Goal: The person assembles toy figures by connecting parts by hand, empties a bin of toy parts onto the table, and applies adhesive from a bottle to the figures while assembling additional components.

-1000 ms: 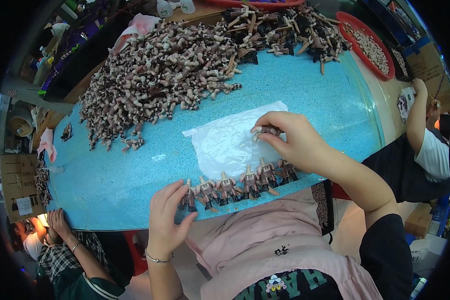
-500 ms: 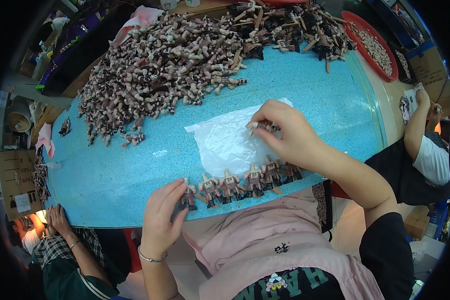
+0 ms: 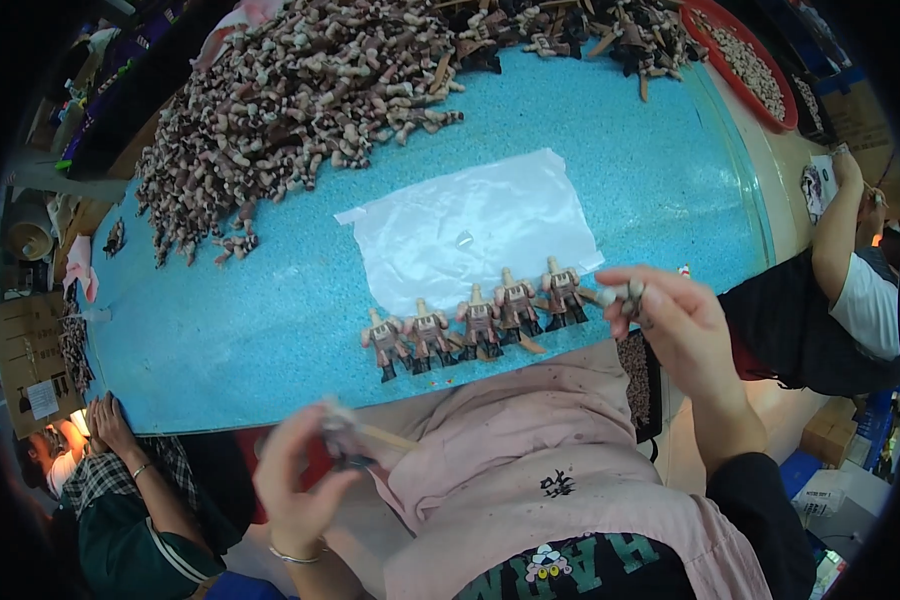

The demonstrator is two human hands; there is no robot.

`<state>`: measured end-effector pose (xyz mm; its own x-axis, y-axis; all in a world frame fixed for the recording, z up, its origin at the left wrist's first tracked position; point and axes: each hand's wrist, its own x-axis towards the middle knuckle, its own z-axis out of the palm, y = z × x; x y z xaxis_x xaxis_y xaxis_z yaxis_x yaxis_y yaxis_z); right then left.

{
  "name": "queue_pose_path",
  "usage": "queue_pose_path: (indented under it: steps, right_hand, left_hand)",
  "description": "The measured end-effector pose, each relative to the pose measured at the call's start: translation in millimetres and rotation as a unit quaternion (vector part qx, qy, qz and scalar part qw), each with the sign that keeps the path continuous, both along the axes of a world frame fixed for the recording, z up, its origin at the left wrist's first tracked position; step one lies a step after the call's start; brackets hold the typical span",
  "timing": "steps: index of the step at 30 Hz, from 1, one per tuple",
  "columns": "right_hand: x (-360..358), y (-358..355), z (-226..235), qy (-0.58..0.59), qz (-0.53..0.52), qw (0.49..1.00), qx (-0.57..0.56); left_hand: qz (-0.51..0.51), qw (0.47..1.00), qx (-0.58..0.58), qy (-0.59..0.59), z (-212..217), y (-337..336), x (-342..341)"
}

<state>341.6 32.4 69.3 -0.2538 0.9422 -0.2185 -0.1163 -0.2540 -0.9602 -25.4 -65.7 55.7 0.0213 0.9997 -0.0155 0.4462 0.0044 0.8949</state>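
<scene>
My left hand [image 3: 300, 475], blurred, is closed on a small headless figurine [image 3: 343, 440] with a flat wooden stick [image 3: 388, 437] beside it, below the table's front edge. Between the fingertips of my right hand [image 3: 675, 325] is a small pale-and-brown figure part [image 3: 625, 298], partly hidden by the fingers. Several headless brown-and-pink figurines [image 3: 478, 322] lie in a row along the front edge, some with wooden sticks by them. The right hand is just right of the row's end. Behind the row lies a white plastic sheet [image 3: 470, 215] with a small clear scrap on it.
A large heap of pale-and-brown figure parts [image 3: 290, 100] covers the blue table's [image 3: 240, 330] far left. Dark figures with sticks [image 3: 640, 40] lie at the back. A red tray [image 3: 745, 75] holds small pale pieces. Co-workers' arms show at left [image 3: 160, 500] and right [image 3: 838, 235].
My left hand has taken the leftmost figurine from the row and drawn it below the table edge. My right hand has moved from over the sheet to the right, still holding the part.
</scene>
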Motion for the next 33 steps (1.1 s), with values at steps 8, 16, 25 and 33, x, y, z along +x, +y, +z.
queue_pose_path:
  steps: [8, 16, 25, 33]
  right_hand:
    - [-19.7, -49.9, -21.7, 0.089, 0.069, 0.99, -0.088]
    - [-40.5, -48.6, -24.7, -0.085, 0.153, 0.981, 0.081]
    - [-47.5, -48.7, -31.6, -0.146, 0.163, 0.959, 0.18]
    - [-49.0, -50.3, -30.3, -0.167, 0.151, 0.958, 0.18]
  left_hand:
    - [-0.165, 0.986, -0.025, 0.011, -2.4, 25.0, 97.4]
    - [-0.172, 0.985, -0.01, 0.018, -11.6, 28.3, 110.3]
    - [-0.171, 0.985, 0.022, 0.024, -15.7, 34.1, 116.2]
    - [-0.175, 0.983, 0.023, 0.042, -11.5, 36.0, 120.6]
